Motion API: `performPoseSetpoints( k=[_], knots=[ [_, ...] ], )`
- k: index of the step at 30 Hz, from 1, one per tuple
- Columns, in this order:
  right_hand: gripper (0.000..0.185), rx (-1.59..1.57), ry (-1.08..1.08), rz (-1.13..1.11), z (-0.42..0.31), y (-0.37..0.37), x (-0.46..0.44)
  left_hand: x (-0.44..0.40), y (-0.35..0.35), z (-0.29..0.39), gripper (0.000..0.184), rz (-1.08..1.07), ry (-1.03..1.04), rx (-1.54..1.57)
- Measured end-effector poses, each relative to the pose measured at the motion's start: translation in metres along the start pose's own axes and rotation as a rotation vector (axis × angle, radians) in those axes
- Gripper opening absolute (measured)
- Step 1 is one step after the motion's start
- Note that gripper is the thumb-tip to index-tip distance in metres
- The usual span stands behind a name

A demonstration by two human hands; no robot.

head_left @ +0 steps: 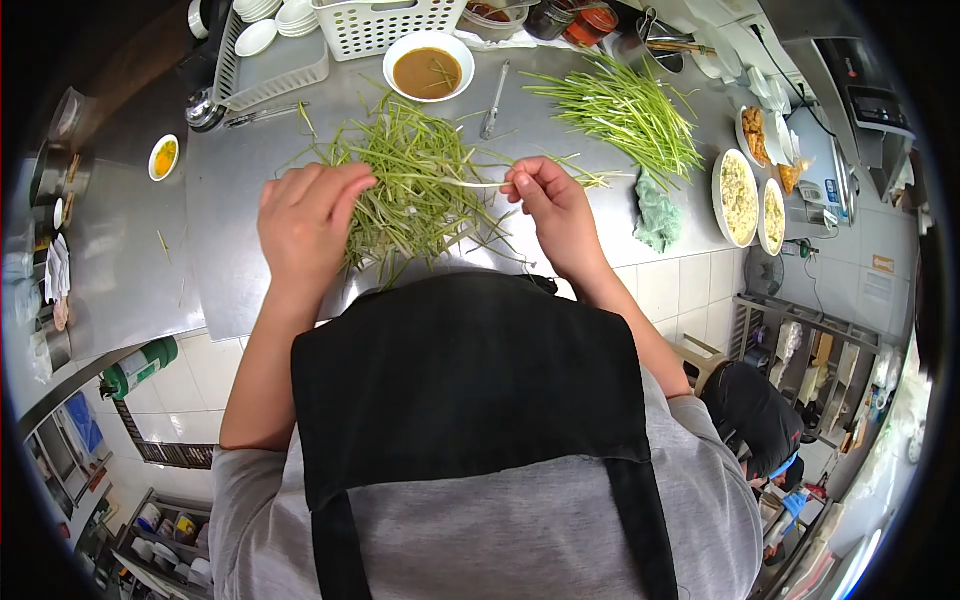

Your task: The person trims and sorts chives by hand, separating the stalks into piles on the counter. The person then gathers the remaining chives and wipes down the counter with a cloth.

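Note:
A loose, tangled heap of green stalks (420, 190) lies on the metal table (235, 190) in front of me. My right hand (548, 205) pinches the pale end of one stalk (475, 184) at the heap's right side. At the left edge of the heap is my left hand (308, 215), fingers bent together and thumb toward the fingertips; what it holds, if anything, is hidden. A neater bunch of green stalks (630, 115) lies at the back right, with a green cloth (657, 212) below it.
Behind the heap stand a bowl of brown liquid (428, 70), a peeler-like tool (495, 100) and a white basket (385, 28). Food bowls (738, 198) line the right edge. A small bowl (163, 158) is at left. Another person (750, 410) bends down at lower right.

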State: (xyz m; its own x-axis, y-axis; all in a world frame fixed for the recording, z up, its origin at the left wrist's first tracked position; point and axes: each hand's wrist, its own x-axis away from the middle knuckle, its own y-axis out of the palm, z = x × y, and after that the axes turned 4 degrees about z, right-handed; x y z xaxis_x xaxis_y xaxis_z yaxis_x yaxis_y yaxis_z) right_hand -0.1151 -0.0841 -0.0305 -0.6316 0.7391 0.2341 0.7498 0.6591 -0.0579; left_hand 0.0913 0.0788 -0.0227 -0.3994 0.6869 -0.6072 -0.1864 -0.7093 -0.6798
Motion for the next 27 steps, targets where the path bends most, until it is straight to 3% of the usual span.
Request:
performPoseSetpoints(
  k=[3, 5, 6, 11, 13, 14, 18, 20, 23, 24, 25, 27],
  knots=[
    [0.014, 0.152, -0.036, -0.011, 0.013, -0.015, 0.001, -0.002, -0.008, -0.009, 0.008, 0.023, -0.05, -0.029],
    [0.02, 0.682, -0.135, -0.079, 0.015, -0.019, 0.005, -0.002, -0.009, -0.009, 0.008, 0.038, -0.072, -0.022],
    [0.031, 0.919, -0.3, -0.04, 0.016, -0.015, 0.006, -0.001, -0.009, -0.009, 0.008, 0.035, -0.056, -0.012],
    [0.033, 1.011, -0.603, 0.082, -0.02, 0.03, 0.01, 0.006, 0.005, 0.01, 0.009, -0.025, 0.014, 0.043],
    [0.024, 1.058, -0.793, -0.082, -0.028, 0.043, 0.011, 0.006, 0.01, 0.019, 0.009, -0.032, 0.031, 0.099],
    [0.014, 1.165, -0.779, -0.189, -0.026, 0.042, 0.007, 0.005, 0.01, 0.021, 0.008, -0.034, 0.049, 0.088],
    [0.011, 1.128, -0.638, -0.252, -0.038, 0.046, 0.009, 0.005, 0.002, 0.019, 0.007, -0.059, 0.036, 0.076],
    [0.012, 0.274, -0.261, -0.139, -0.032, 0.039, 0.007, 0.009, 0.001, 0.013, 0.006, -0.101, -0.068, 0.172],
    [0.015, 0.473, -0.293, -0.128, -0.038, 0.025, 0.0, 0.013, 0.003, 0.008, 0.006, -0.112, -0.156, 0.264],
    [0.019, 0.759, -0.42, -0.154, -0.038, 0.026, -0.001, 0.014, 0.004, 0.009, 0.006, -0.11, -0.155, 0.266],
    [0.019, 0.761, -0.418, -0.151, -0.034, 0.029, 0.001, 0.015, 0.004, 0.01, 0.006, -0.134, -0.135, 0.237],
    [0.022, 0.782, -0.624, -0.047, -0.025, 0.041, 0.007, 0.015, 0.007, 0.016, 0.007, -0.158, -0.112, 0.213]
  ],
)
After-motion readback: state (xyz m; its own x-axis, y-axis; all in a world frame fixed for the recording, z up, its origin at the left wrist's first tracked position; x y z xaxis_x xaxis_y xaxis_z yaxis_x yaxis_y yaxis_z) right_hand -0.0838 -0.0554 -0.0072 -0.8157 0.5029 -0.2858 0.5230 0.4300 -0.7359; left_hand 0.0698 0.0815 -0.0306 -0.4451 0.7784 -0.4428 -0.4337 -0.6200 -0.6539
